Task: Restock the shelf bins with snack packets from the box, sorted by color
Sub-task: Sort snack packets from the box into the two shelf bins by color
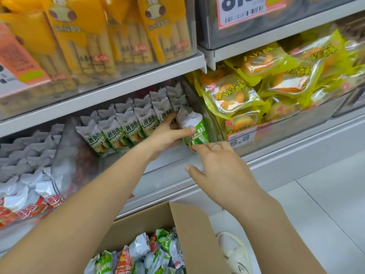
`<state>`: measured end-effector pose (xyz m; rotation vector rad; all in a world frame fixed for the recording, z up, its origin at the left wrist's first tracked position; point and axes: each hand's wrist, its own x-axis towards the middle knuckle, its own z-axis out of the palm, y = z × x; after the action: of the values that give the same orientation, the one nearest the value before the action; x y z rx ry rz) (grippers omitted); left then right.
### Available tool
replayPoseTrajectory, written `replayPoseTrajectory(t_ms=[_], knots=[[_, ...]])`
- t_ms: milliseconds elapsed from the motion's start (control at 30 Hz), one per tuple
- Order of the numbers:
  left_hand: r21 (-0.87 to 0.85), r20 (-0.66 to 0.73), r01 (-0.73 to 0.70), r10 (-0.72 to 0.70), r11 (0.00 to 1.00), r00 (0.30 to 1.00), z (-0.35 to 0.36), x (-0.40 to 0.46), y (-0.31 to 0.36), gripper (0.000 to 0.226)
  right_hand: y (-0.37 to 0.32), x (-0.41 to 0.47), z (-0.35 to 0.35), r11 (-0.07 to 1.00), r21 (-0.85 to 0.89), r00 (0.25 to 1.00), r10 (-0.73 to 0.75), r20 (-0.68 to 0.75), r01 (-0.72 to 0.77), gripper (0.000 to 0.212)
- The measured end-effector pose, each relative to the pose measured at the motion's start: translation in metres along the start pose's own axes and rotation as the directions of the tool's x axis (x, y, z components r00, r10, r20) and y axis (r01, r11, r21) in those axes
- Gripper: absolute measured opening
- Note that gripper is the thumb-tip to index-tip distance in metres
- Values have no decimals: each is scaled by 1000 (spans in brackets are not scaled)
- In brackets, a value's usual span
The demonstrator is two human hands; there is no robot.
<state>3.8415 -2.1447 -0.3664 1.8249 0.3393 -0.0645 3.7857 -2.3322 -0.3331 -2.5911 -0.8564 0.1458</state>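
The left hand (167, 133) grips a green packet (194, 130) at the right end of the clear bin (199, 107), which holds a row of green packets (126, 127). The right hand (219, 167), fingers relaxed, touches the packet's lower end. Below, the cardboard box (189, 230) holds mixed green and red packets (142, 256).

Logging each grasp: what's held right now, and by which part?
The left hand pinches a green snack packet at its middle; the right hand touches its bottom end.
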Motion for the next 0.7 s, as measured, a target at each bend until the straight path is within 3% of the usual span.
replayPoseTrajectory(t_ms=[67, 133, 233, 400, 533, 700], knots=[[35, -13, 28, -28, 999, 1000, 4, -2, -1, 92, -1, 0, 1, 1000, 14, 1000, 2, -3, -2, 53], [66, -49, 12, -9, 998, 999, 7, -2, -2, 100, -2, -1, 1, 1000, 25, 1000, 8, -2, -8, 55], [130, -103, 14, 0, 991, 995, 16, -2, 0, 82, -1, -3, 3, 999, 43, 1000, 3, -7, -2, 57], [124, -181, 139, -115, 983, 977, 27, 3, 3, 59, 3, -2, 4, 998, 64, 1000, -4, -28, 5, 53], [222, -243, -8, 63, 975, 968, 32, 6, 3, 80, 6, 1, 4, 999, 45, 999, -13, -52, 15, 51], [418, -221, 61, 37, 907, 974, 31, 8, 3, 95, 9, 3, 4, 999, 43, 996, -27, -84, 31, 47]])
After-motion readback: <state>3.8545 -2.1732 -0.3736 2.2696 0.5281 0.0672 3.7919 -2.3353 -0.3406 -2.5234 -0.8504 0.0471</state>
